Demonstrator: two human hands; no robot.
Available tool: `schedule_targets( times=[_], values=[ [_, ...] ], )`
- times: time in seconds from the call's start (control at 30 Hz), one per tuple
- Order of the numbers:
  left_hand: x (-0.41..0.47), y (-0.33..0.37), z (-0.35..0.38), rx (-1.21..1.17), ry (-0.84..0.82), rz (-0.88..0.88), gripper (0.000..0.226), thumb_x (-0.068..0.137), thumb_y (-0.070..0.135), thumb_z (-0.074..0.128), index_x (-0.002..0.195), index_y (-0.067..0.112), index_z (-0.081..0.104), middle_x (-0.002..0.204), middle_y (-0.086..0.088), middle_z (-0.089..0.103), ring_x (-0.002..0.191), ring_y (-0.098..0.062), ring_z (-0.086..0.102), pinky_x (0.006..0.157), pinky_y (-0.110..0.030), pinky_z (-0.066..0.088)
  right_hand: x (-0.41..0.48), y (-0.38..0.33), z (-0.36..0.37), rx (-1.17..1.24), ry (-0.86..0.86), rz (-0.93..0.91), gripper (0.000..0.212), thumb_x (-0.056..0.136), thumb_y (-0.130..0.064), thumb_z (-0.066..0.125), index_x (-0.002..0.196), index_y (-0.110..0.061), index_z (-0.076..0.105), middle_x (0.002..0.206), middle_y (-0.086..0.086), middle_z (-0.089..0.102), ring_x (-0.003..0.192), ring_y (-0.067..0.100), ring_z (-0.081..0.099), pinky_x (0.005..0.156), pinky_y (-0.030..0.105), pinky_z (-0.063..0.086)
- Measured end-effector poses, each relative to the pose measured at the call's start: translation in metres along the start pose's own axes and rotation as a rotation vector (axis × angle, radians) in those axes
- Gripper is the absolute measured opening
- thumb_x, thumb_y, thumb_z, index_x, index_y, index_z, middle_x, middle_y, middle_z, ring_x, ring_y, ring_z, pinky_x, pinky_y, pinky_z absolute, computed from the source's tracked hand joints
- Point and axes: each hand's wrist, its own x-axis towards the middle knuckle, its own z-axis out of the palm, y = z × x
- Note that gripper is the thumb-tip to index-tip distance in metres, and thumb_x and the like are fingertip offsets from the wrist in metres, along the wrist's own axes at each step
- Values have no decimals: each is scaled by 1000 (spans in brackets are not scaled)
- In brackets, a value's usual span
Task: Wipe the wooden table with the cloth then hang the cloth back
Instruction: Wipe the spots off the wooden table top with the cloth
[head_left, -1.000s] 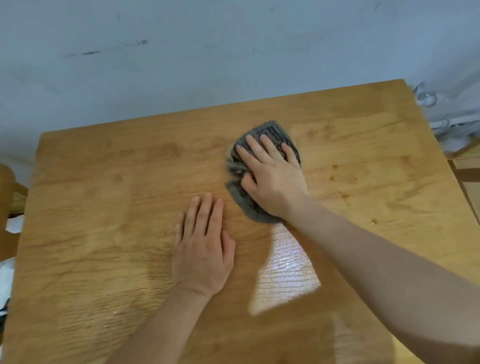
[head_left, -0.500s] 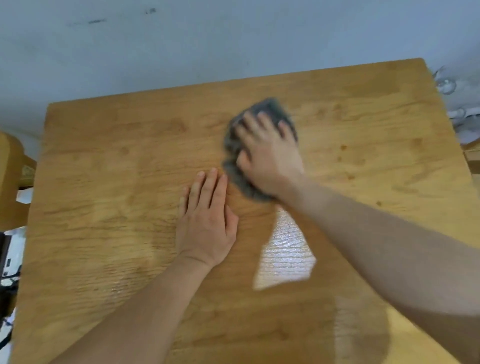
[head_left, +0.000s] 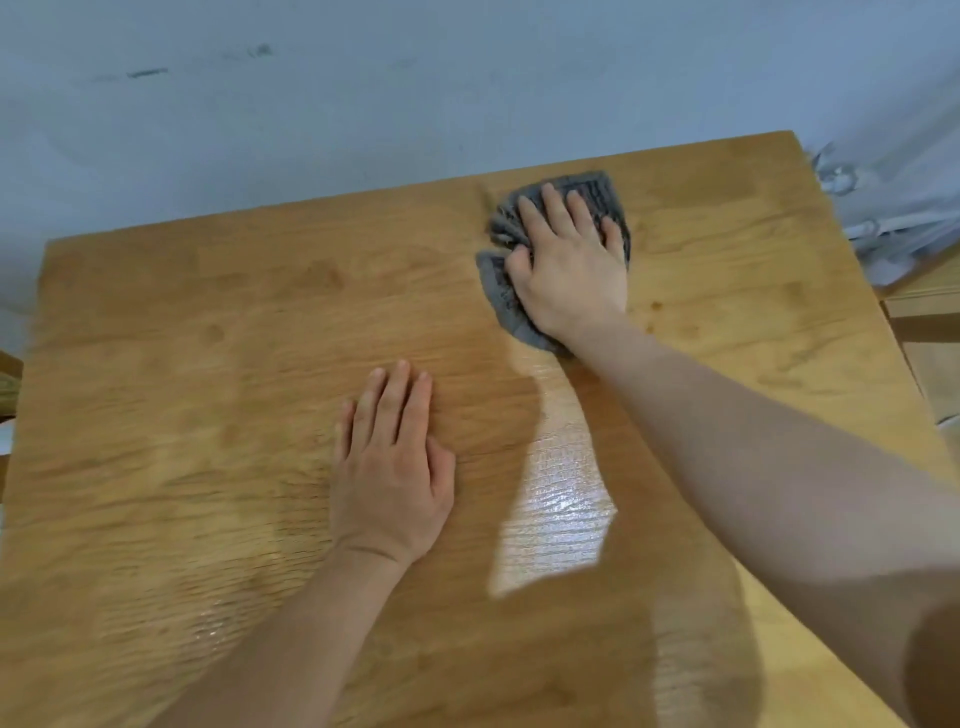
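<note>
A wooden table (head_left: 182, 322) fills most of the view. A crumpled grey cloth (head_left: 597, 195) lies near the table's far edge, right of centre. My right hand (head_left: 569, 265) presses flat on the cloth, fingers spread over it and pointing away from me, covering most of it. My left hand (head_left: 392, 467) rests palm-down on the bare wood in the middle of the table, fingers together, holding nothing. A wet shiny streak (head_left: 558, 514) runs between my two arms.
A pale wall (head_left: 415, 93) stands right behind the table's far edge. At the right edge are pale fabric and clear hooks (head_left: 836, 176). A wooden piece of furniture (head_left: 924, 332) stands to the right, and a wooden chair part (head_left: 8, 379) at the far left.
My right hand has slid the cloth away from me and to the right, toward the far edge. My left hand stays flat on the wood in about the same spot.
</note>
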Motion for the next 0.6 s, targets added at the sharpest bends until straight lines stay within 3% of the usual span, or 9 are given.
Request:
schedule_targets(
  times=[0.2, 0.37, 0.5, 0.6],
  values=[
    [-1, 0, -2, -17, 12, -2, 57, 87, 28, 32, 141, 13, 43, 151, -7, 39, 142, -26, 28, 115, -49, 22, -144, -17, 16, 10, -9, -191, 56, 94, -41, 36, 148, -28, 39, 160, -1, 27, 148, 19, 20, 119, 47, 18],
    [-3, 0, -1, -18, -6, 4, 58, 88, 30, 31, 142, 12, 43, 151, -9, 37, 142, -27, 27, 115, -49, 21, -290, 47, 16, -118, -116, -257, 72, 84, -39, 48, 152, -33, 27, 160, -5, 25, 149, 15, 18, 112, 46, 25],
    [0, -1, 0, -23, -14, 9, 58, 89, 31, 29, 143, 12, 40, 153, -10, 35, 143, -28, 24, 116, -49, 18, -289, 58, 9, -76, -108, -212, 65, 87, -40, 46, 150, -31, 34, 158, -4, 30, 148, 15, 22, 112, 47, 28],
    [1, -1, 0, -20, -30, 24, 57, 92, 30, 30, 146, 12, 32, 155, -9, 29, 145, -27, 18, 117, -49, 14, -233, 36, 13, -50, 5, -18, 59, 93, -43, 36, 151, -30, 34, 160, -4, 27, 148, 15, 19, 117, 46, 21]
  ],
)
